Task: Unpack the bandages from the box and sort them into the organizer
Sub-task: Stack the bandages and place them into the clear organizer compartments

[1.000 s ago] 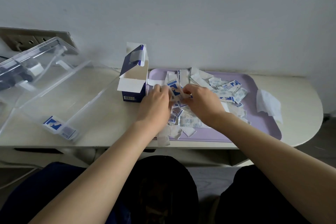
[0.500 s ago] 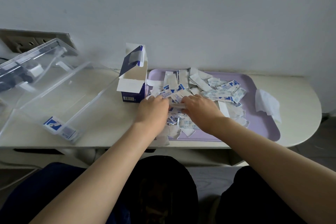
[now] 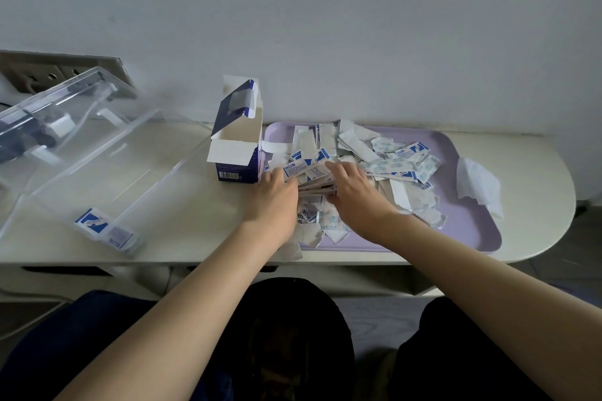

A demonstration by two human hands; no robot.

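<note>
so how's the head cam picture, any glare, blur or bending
Head view: dim, flat light, soft shadows; the wide-angle lens stretches the frame edges; pale reflections wash over the clear plastic organizer; white-and-blue wrapped bandages on the lilac plastic tray look sharp, their small print unreadable.

Bandages (image 3: pixel 301 169): wrappers read "创口贴" in blue (legible on two or three). Box (image 3: pixel 233 153) bears a barcode (image 3: pixel 228 175), digits too small.

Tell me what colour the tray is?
Light purple tray, shown clearly in the head view.
</note>
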